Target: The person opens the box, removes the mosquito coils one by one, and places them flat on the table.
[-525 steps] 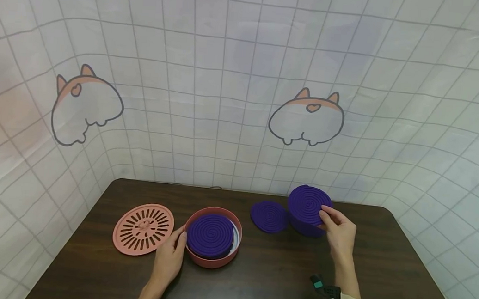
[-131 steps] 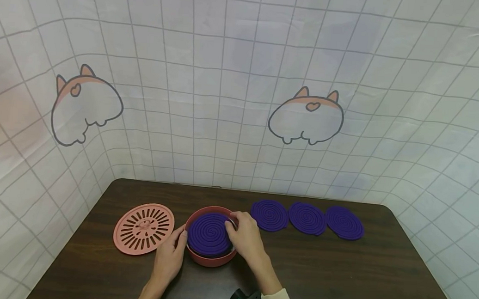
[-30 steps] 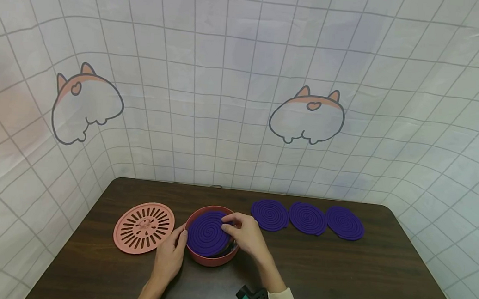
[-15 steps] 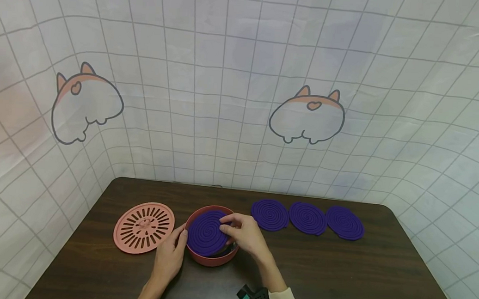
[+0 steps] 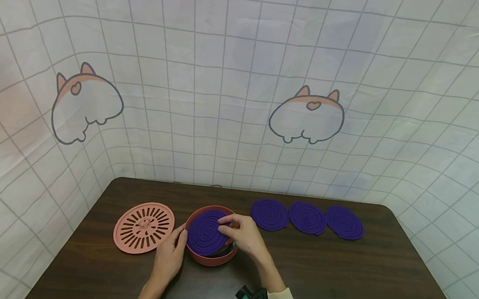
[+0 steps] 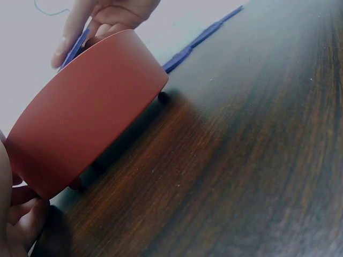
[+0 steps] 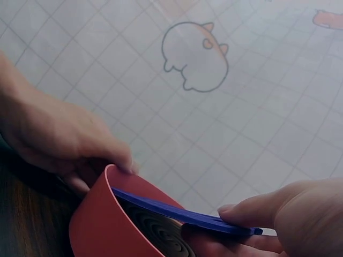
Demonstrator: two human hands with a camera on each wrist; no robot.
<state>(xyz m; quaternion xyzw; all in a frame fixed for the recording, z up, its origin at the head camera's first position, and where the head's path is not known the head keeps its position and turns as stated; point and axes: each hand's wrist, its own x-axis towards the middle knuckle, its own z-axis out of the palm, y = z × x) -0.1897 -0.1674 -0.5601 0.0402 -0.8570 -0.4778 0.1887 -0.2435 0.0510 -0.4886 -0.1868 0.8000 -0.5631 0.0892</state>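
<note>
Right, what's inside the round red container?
Partly inside, a tilted purple spiral disc, pinched by the right hand, above a dark spiral coil. The floor of the round red container and anything under that coil are covered.

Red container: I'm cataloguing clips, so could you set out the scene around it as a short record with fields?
Container: red container, round, standing on the table
Left hand: grips the container's side
Right hand: pinches the edge of a purple spiral disc
Held disc: tilted, partly inside the container
Beneath it: dark spiral coil
Person's right: three more purple discs in a row
Person's left: pink slotted disc, flat
</note>
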